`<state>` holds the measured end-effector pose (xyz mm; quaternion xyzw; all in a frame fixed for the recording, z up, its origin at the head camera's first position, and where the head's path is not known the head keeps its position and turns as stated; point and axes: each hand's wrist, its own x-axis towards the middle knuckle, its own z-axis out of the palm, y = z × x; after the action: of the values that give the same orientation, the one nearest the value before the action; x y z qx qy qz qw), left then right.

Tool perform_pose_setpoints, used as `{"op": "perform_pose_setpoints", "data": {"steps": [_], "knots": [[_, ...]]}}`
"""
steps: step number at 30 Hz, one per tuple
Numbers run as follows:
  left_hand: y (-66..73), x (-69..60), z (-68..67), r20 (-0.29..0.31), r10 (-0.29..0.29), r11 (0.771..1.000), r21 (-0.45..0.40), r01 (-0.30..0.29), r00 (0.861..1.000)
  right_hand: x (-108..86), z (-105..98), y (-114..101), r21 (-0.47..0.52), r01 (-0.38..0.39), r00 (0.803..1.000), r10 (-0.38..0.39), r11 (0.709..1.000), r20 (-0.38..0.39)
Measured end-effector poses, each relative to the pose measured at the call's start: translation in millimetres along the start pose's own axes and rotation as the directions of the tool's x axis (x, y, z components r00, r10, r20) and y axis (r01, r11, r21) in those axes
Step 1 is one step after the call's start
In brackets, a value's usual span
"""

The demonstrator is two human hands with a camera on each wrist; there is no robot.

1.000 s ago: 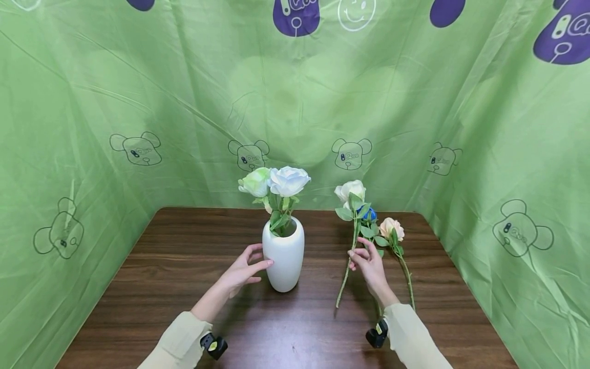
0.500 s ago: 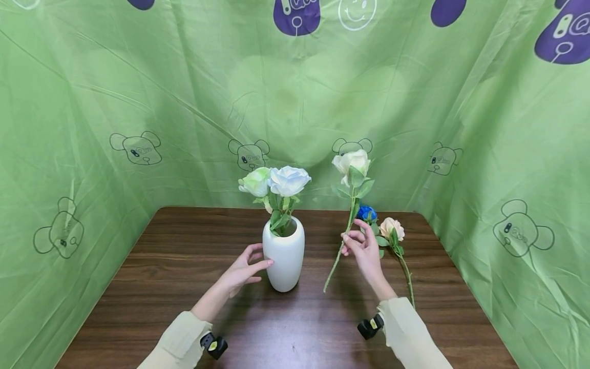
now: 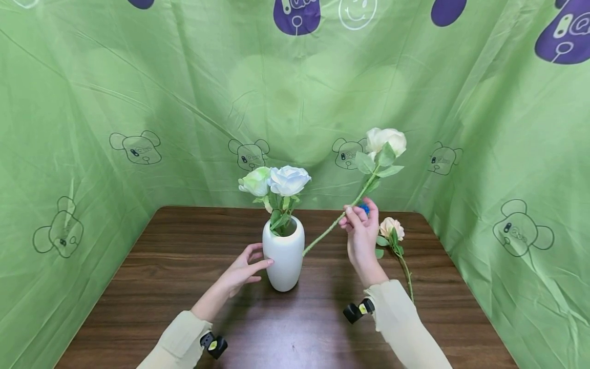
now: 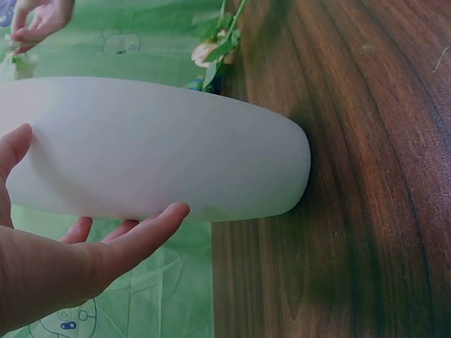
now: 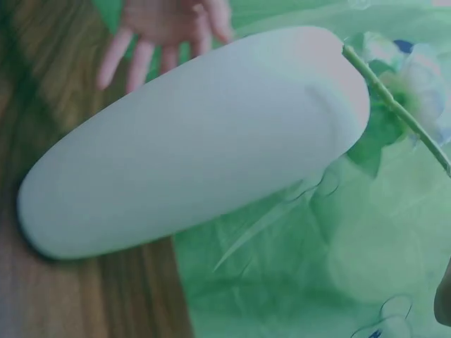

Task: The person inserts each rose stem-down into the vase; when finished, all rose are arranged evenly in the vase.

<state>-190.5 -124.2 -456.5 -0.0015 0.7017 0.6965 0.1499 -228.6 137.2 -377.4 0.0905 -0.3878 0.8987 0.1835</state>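
Observation:
A white vase [image 3: 283, 261] stands upright on the table, holding a green-tinged rose [image 3: 255, 182] and a pale blue-white rose [image 3: 289, 180]. My left hand [image 3: 240, 270] rests against its left side with loosely spread, nearly straight fingers [image 4: 151, 229]. To the right, my right hand [image 3: 362, 238] pinches the stem of a cream rose [image 3: 387, 143] between thumb and fingers. The rose leans with its bloom up and right. In the right wrist view the stem's lower end [image 5: 349, 53] overlaps the vase's top edge; whether they touch I cannot tell.
Behind my right hand a blue rose [image 3: 365, 208] lies mostly hidden. A peach rose [image 3: 392, 229] lies right of it on the brown wooden table [image 3: 184, 241]. Green printed cloth [image 3: 295, 102] encloses the table at the back and sides.
My right hand has lifted the cream rose off the table, moved slightly left and tilted it, so its stem end points at the vase. The left hand and vase have stayed put.

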Motion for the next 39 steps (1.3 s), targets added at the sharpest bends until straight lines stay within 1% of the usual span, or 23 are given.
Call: {"op": "perform_pose_setpoints", "data": {"steps": [3,5,7,10,13,15,16,18,21,24,26,28,30,32,34,35,37,39], "knots": [[0.0,0.1,-0.2,-0.001,-0.001,1.000,0.001,0.001,1.000,6.0,11,-1,0.011,0.052,0.998,-0.052,0.999,-0.017],[0.0,0.2,-0.3,0.000,-0.002,1.000,0.001,0.002,1.000,9.2,19,-1,-0.005,0.083,0.996,-0.083,0.997,-0.020],[-0.2,0.3,-0.4,0.000,-0.002,1.000,0.001,0.002,1.000,11.5,25,0,-0.030,0.113,0.994,-0.113,0.993,-0.007],[-0.5,0.5,-0.7,0.004,-0.001,1.000,0.003,0.001,1.000,12.4,32,3,-0.088,0.151,0.988,-0.148,0.985,0.037],[-1.0,0.9,-1.0,0.010,0.000,1.000,0.004,-0.001,1.000,10.1,37,8,-0.144,0.196,0.975,-0.177,0.970,0.134],[-1.1,1.0,-1.1,0.013,0.002,1.000,0.006,-0.002,1.000,7.6,40,11,-0.170,0.225,0.958,-0.186,0.959,0.218],[-1.2,1.0,-1.1,0.013,0.002,1.000,0.006,-0.002,1.000,6.2,41,13,-0.185,0.243,0.945,-0.190,0.952,0.265],[-1.1,0.9,-1.0,0.011,0.002,1.000,0.007,-0.002,1.000,3.3,43,14,-0.216,0.274,0.917,-0.186,0.937,0.354],[-0.8,0.8,-0.9,0.009,0.001,1.000,0.006,-0.002,1.000,-0.2,47,16,-0.271,0.324,0.867,-0.170,0.906,0.468],[-0.6,0.9,-1.0,0.007,0.000,1.000,0.003,0.000,1.000,-5.4,57,11,-0.334,0.406,0.808,-0.164,0.850,0.565],[-0.2,0.8,-1.1,0.010,-0.001,1.000,0.001,0.001,1.000,-8.8,64,7,-0.367,0.471,0.765,-0.164,0.802,0.623],[0.3,0.6,-1.4,0.013,-0.002,1.000,0.003,0.002,1.000,-12.1,71,4,-0.406,0.545,0.719,-0.160,0.734,0.677],[0.8,0.1,-1.8,0.019,-0.003,1.000,0.006,0.003,1.000,-12.2,71,7,-0.432,0.600,0.676,-0.137,0.673,0.724],[1.3,-0.4,-2.1,0.025,-0.005,1.000,0.008,0.004,1.000,-10.2,67,14,-0.462,0.639,0.642,-0.096,0.615,0.761],[1.8,-0.8,-2.3,0.027,-0.009,1.000,0.009,0.008,1.000,-7.7,61,21,-0.484,0.663,0.617,-0.051,0.571,0.785],[2.1,-1.0,-2.3,0.028,-0.010,1.000,0.008,0.009,1.000,-6.5,58,26,-0.496,0.668,0.611,-0.028,0.555,0.791],[2.6,-1.2,-2.3,0.027,-0.010,1.000,0.008,0.010,1.000,-4.9,53,32,-0.512,0.676,0.601,0.006,0.529,0.800],[3.1,-1.4,-2.1,0.024,-0.011,1.000,0.010,0.010,1.000,-5.3,49,34,-0.531,0.687,0.597,0.031,0.496,0.801]]}}
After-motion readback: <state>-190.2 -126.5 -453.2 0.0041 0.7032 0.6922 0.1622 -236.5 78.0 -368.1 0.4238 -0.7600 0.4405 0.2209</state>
